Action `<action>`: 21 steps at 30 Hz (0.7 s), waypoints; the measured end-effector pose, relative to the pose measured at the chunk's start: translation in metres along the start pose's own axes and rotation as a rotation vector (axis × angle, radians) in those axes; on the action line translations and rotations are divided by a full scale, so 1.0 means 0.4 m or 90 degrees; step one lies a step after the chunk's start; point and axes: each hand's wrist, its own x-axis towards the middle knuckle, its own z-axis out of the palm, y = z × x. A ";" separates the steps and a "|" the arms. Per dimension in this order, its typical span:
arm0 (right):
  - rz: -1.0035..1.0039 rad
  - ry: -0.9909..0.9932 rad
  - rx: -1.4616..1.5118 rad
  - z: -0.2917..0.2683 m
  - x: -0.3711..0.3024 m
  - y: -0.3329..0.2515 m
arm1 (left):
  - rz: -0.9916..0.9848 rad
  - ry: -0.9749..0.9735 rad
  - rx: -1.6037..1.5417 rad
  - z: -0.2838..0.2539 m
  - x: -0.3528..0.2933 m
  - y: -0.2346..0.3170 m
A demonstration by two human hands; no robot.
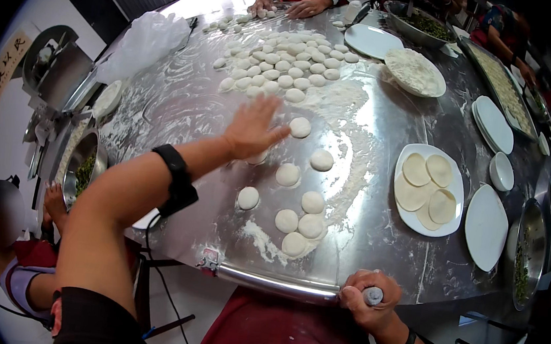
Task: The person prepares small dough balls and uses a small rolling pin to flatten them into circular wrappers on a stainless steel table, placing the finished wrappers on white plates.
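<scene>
My left hand (253,127), a little blurred, reaches over the floured metal table with its fingers stretched out and holds nothing. It is just left of a flattened dough round (300,127) and partly covers another beneath it. Several more dough rounds (311,226) lie nearer to me. At the table's near edge my right hand (369,300) is closed around a rolling pin (373,295), of which only the rounded grey end shows. A large group of dough pieces (285,67) sits beyond my left hand.
On the right are a white plate of rolled wrappers (440,173), a flour bowl (415,71), empty plates (486,227) and a bowl of green filling (525,256). A clear plastic bag (147,43) lies far left. Another person's hands (309,7) work opposite; someone sits at left.
</scene>
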 end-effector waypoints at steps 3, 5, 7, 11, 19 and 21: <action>0.030 0.015 -0.003 -0.001 -0.004 -0.012 | 0.019 0.091 0.062 -0.061 -0.034 -0.047; 0.010 0.017 -0.001 0.003 -0.009 -0.007 | 0.009 0.016 0.111 0.002 -0.118 -0.032; 0.005 0.021 -0.010 0.005 -0.013 -0.005 | 0.008 -0.001 0.105 0.043 -0.144 -0.029; 0.007 0.067 -0.067 0.013 -0.003 -0.004 | -0.001 0.046 0.062 0.057 -0.133 -0.030; 0.100 0.144 -0.027 0.035 -0.005 -0.018 | 0.008 0.086 -0.184 -0.045 -0.209 0.205; 0.104 0.161 0.012 0.046 -0.001 -0.018 | -0.064 -0.090 -0.088 -0.052 -0.266 0.290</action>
